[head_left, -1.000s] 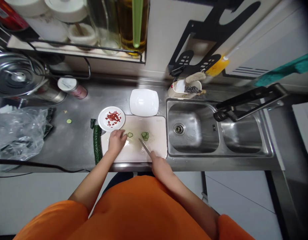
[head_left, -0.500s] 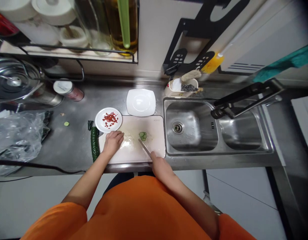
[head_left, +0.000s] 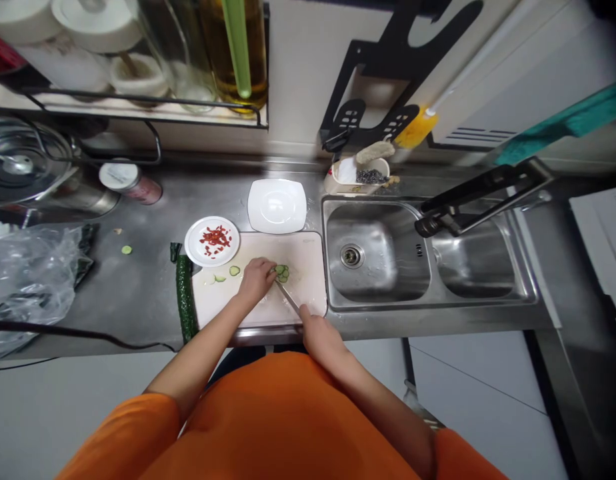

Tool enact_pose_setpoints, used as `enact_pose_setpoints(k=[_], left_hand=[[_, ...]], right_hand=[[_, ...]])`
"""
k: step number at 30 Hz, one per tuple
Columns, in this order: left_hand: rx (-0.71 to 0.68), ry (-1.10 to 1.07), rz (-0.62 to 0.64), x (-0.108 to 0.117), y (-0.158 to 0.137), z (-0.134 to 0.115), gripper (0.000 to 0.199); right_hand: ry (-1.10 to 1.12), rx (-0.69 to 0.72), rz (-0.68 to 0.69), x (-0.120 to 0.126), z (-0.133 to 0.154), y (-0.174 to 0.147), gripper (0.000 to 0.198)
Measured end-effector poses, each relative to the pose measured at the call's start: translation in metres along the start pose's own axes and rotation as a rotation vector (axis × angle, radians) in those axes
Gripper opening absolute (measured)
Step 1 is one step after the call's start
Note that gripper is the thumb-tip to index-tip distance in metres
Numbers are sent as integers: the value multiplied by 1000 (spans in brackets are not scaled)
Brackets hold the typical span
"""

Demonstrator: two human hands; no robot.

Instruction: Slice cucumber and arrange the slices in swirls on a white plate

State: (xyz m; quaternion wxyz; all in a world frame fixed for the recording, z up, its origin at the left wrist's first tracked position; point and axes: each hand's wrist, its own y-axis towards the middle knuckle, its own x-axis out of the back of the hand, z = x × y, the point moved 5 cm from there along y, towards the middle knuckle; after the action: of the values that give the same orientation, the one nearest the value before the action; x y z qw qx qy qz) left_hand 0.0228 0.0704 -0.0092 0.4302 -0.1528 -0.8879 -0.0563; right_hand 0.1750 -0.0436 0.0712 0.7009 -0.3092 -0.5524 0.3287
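Note:
My right hand (head_left: 321, 331) grips the handle of a kitchen knife (head_left: 290, 298), its blade slanting up and left over the pale cutting board (head_left: 308, 250). My left hand (head_left: 258, 277) is at the blade tip, its fingers bent together on the edge of a small pile of cucumber slices (head_left: 283, 273). Its fingertips are partly hidden. Left of that hand, a loose cucumber slice (head_left: 235, 271) and smaller pieces lie on the board. A long dark green cucumber (head_left: 185, 300) rests along the board's left edge.
A white plate with red chopped pieces (head_left: 193, 254) overlaps the board's upper left corner. Behind the board sits a white square plate (head_left: 277, 203). To the right is a double steel sink (head_left: 375, 301) with a black faucet (head_left: 463, 200). Plastic bags (head_left: 33, 273) and a black cord (head_left: 88, 331) lie left.
My left hand has moved right across the board, from beside the round plate to the slice pile, uncovering cucumber pieces behind it. The knife hand stays nearly in place.

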Motion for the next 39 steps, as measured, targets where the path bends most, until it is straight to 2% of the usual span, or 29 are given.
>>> enact_pose_setpoints(k=[4,7,10,13,16,19,25,27,33,39], left_hand=[[60,-85,-46,8,-1,-5,13],[183,-200,-18,13,-5,-4,10],[317,-329,24,19,-13,6,18],[380,-399,40,28,-21,18,25],[389,-405,79,35,-25,28,27],[413,-366,67,37,-28,36,26],[617,-360,-45,29,-45,36,24],[597,-319,-53,28,-50,31,27],[276,-95,-10,30,-55,19,22],[190,-15,-53,27,-56,23,19]], right_hand=[[4,-8,8,-1,-3,-1,40],[24,-1,17,0,-4,-1,38],[38,-2,17,2,-4,0,41],[27,-4,12,4,-2,1,45],[6,5,5,6,1,2,44],[-9,18,-2,6,3,4,44],[-29,28,-16,4,6,10,44],[-39,28,-18,3,7,12,42],[-45,30,-39,1,11,15,40],[-41,38,-52,2,18,14,39]])
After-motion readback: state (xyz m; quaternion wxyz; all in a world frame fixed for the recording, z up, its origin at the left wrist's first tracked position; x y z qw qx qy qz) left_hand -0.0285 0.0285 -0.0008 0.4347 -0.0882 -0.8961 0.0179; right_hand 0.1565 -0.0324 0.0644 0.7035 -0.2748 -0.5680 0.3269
